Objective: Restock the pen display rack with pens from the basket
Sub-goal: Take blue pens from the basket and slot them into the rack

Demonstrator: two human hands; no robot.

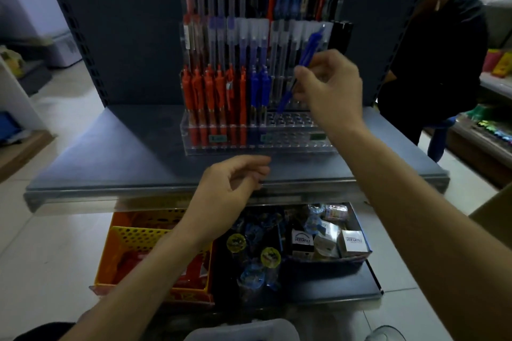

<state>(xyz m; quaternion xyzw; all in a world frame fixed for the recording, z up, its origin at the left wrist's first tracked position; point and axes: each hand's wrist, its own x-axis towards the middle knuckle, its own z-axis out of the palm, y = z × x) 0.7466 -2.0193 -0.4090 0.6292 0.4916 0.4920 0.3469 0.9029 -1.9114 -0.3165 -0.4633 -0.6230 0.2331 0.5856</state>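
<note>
The right hand [331,86] is in the center right of the frame and pinches a blue pen [300,69] between thumb and fingers. The pen is tilted, its lower tip just above the empty holes of the clear pen display rack [257,135]. The rack stands in the middle of the frame on a grey metal shelf [110,152]. In its front row there are orange pens [213,102] on the left and a few blue pens [259,91] beside them; the holes to the right are free. Higher rows hold pens with frosted caps.

The left hand [235,188] is in the lower center, at the front edge of the shelf, with fingers loosely curled and holding nothing.

Under the shelf, a lower shelf carries a yellow perforated basket [133,241] at lower left and a dark tray with small boxes [352,241] at lower right. The floor is of pale tiles. In the upper left a white cabinet [30,14] stands by the wall. In the upper right another person in dark clothes [440,58] stands beside shelves with colourful goods. At the bottom edge there is a pale container [243,331]; its content I cannot tell.
</note>
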